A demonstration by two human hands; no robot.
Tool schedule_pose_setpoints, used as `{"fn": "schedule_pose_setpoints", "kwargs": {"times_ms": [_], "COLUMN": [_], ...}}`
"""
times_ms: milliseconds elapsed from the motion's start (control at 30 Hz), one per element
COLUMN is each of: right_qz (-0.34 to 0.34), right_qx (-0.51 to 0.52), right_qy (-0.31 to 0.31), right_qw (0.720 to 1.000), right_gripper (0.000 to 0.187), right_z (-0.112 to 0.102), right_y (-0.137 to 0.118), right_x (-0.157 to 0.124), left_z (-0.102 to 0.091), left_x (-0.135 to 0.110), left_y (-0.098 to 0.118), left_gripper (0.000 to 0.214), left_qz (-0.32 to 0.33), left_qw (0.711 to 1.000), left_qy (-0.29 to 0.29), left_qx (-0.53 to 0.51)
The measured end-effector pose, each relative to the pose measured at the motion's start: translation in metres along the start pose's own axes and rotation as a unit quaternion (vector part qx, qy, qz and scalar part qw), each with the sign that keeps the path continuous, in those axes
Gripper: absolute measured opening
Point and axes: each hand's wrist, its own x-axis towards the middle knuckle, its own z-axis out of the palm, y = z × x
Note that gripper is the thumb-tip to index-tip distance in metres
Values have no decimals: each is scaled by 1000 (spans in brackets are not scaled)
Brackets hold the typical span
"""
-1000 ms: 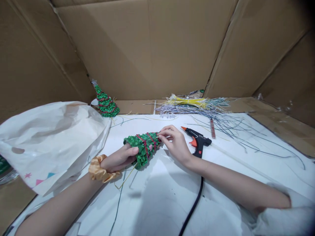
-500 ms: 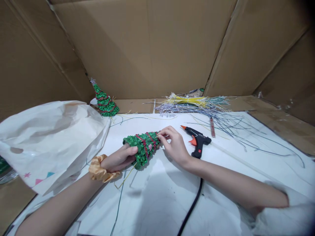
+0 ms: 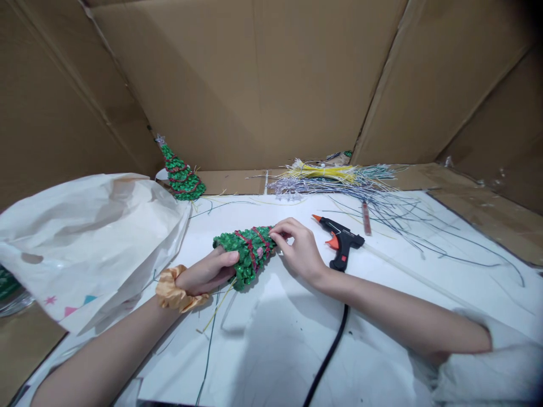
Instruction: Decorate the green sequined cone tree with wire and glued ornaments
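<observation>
A small green glittery cone tree [image 3: 246, 251] with red garland lies on its side over the white sheet. My left hand [image 3: 207, 272], with a gold scrunchie at the wrist, is closed around its wide base. My right hand [image 3: 297, 246] pinches the narrow tip of the tree with thumb and fingers. A black glue gun [image 3: 341, 243] with an orange trigger lies just right of my right hand, its cord running toward me.
A second green tree [image 3: 180, 172] stands upright at the back left. A crumpled white paper bag [image 3: 89, 243] fills the left side. A pile of yellow, silver and blue wires [image 3: 339, 178] lies at the back. Cardboard walls [image 3: 271, 79] enclose the white work sheet [image 3: 275, 339].
Both hands stay on the lying tree; my right fingers have shifted slightly at its tip. The tree has barely moved.
</observation>
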Motion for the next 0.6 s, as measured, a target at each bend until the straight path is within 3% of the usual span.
{"fn": "schedule_pose_setpoints", "kwargs": {"times_ms": [267, 500, 600], "right_qz": [-6, -9, -41], "right_qx": [12, -37, -69], "right_qy": [-24, -42, -59], "right_qw": [1000, 998, 995], "right_gripper": [9, 9, 12], "right_z": [-10, -10, -9], "right_y": [1, 3, 4], "right_x": [1, 5, 6], "left_z": [2, 2, 3], "left_x": [0, 0, 0], "left_y": [0, -1, -1], "left_gripper": [62, 62, 62], "left_qz": [7, 6, 5], "left_qw": [1000, 1000, 1000], "left_qy": [12, 17, 20], "left_qx": [-3, -4, -7]}}
